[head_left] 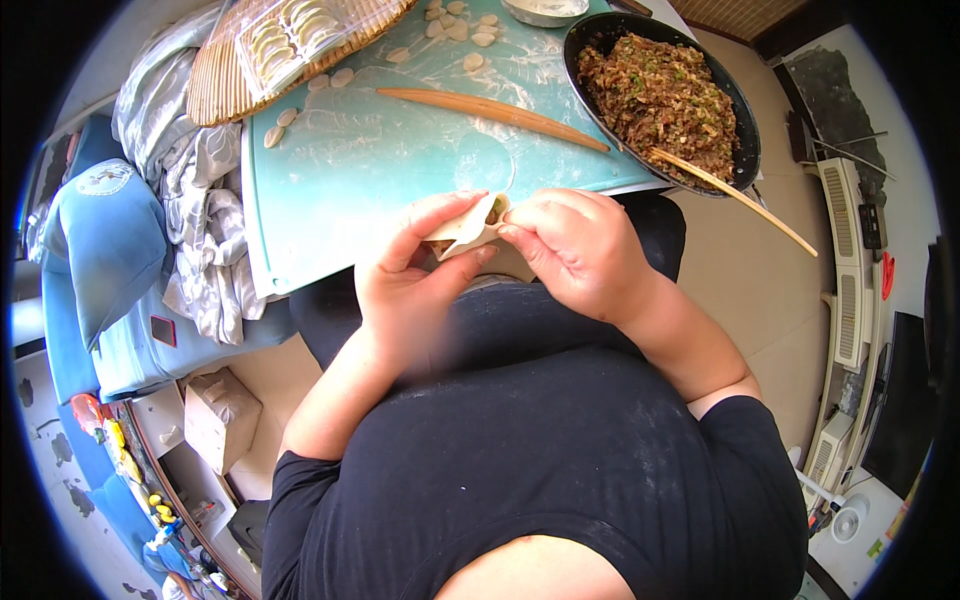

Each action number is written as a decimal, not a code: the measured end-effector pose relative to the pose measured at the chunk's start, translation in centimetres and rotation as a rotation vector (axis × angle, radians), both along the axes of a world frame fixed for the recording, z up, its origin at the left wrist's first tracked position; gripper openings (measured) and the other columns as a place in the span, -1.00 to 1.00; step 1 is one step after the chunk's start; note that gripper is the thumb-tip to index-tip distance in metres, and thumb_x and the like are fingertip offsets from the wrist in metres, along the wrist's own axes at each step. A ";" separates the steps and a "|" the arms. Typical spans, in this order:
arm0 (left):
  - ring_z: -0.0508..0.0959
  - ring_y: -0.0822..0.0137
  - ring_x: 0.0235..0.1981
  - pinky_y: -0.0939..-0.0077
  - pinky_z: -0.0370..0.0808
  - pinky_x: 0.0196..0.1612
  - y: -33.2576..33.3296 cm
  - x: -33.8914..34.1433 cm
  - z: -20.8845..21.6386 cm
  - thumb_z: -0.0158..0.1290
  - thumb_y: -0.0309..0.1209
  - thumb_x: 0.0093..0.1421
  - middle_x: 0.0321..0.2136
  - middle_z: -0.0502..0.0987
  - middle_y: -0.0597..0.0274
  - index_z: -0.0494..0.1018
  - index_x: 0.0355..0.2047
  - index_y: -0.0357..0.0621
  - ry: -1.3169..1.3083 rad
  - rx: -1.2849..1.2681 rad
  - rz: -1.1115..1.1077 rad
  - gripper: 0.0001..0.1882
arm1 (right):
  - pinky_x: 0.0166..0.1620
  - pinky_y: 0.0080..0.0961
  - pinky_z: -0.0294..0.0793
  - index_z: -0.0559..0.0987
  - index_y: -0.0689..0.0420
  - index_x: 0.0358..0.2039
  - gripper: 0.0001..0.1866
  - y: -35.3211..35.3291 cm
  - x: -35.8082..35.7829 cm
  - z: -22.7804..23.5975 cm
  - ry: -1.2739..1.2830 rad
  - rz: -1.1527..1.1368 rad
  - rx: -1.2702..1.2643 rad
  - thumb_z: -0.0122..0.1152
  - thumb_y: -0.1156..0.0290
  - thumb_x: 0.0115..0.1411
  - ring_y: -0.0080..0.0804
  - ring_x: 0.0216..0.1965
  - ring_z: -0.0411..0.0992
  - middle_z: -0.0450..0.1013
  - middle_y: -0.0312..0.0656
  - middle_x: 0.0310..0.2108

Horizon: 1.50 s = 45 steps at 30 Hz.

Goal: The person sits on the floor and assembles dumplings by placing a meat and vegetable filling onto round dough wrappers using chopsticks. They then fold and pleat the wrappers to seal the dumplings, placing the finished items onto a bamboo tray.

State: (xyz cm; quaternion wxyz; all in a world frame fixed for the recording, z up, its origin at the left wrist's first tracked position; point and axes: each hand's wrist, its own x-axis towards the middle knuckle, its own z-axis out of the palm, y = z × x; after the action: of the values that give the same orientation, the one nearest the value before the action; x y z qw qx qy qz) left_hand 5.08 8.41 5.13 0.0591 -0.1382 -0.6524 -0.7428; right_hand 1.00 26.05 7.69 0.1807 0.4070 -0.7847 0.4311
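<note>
Both hands hold one dumpling (470, 225) over my lap, just in front of the near edge of a pale green mat (340, 190). My left hand (415, 275) cups the folded white wrapper from below and pinches its left side. My right hand (570, 245) pinches the top right edge, where a bit of green filling shows. A black pan (745, 130) of minced brown and green filling stands at the far right of the mat, with a pair of chopsticks (735, 195) resting in it. A long wooden rolling pin (490, 110) lies across the floured mat.
Several small dough pieces (460, 25) lie on the mat's far side. A round woven tray (215, 85) at the far left carries a clear tray of finished dumplings (290, 35). A metal bowl (545, 10) sits at the top edge. Bedding (200, 200) and a blue pillow (105, 240) lie to the left.
</note>
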 end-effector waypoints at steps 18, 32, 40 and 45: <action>0.46 0.37 -0.08 0.52 0.41 -0.02 0.1 0.1 -0.1 0.08 -0.72 0.02 -0.08 0.45 0.14 0.36 -0.06 -0.21 -0.129 0.144 -0.017 -0.56 | -0.43 -0.63 0.36 0.49 0.24 -0.38 -0.86 0.2 0.2 0.8 -0.297 -0.007 -0.100 0.22 0.58 0.00 -0.46 -0.47 0.38 0.41 -0.18 -0.43; 0.45 0.42 -0.10 0.57 0.41 -0.05 0.6 0.2 -0.3 0.08 -0.70 0.03 -0.11 0.45 0.17 0.35 -0.05 -0.25 0.000 0.020 0.054 -0.57 | -0.47 -0.45 0.40 0.48 0.20 -0.49 -0.82 -0.8 0.8 0.4 0.163 -0.159 0.020 0.29 0.50 -0.13 -0.24 -0.51 0.38 0.39 -0.15 -0.51; 0.49 0.40 -0.15 0.56 0.42 -0.07 0.6 0.4 0.4 0.09 -0.71 0.02 -0.18 0.50 0.14 0.34 -0.04 -0.26 -0.241 0.249 0.015 -0.55 | -0.45 -0.48 0.36 0.51 0.18 -0.44 -0.82 -0.9 0.5 0.3 0.203 -0.233 -0.018 0.27 0.49 -0.12 -0.29 -0.45 0.33 0.36 -0.21 -0.46; 0.49 0.41 -0.16 0.54 0.45 -0.09 0.5 0.3 -0.1 0.07 -0.69 0.05 -0.19 0.48 0.16 0.32 -0.03 -0.23 -0.154 0.140 0.023 -0.56 | -0.43 -0.49 0.32 0.54 0.13 -0.38 -0.80 -0.8 0.7 0.7 0.209 -0.235 0.051 0.26 0.49 -0.10 -0.30 -0.43 0.28 0.33 -0.22 -0.42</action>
State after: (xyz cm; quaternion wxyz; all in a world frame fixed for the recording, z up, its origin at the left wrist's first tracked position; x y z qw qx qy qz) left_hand 5.39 8.96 5.01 0.0268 -0.0688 -0.6031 -0.7942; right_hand 1.68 25.22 8.41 0.3002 0.3594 -0.8146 0.3421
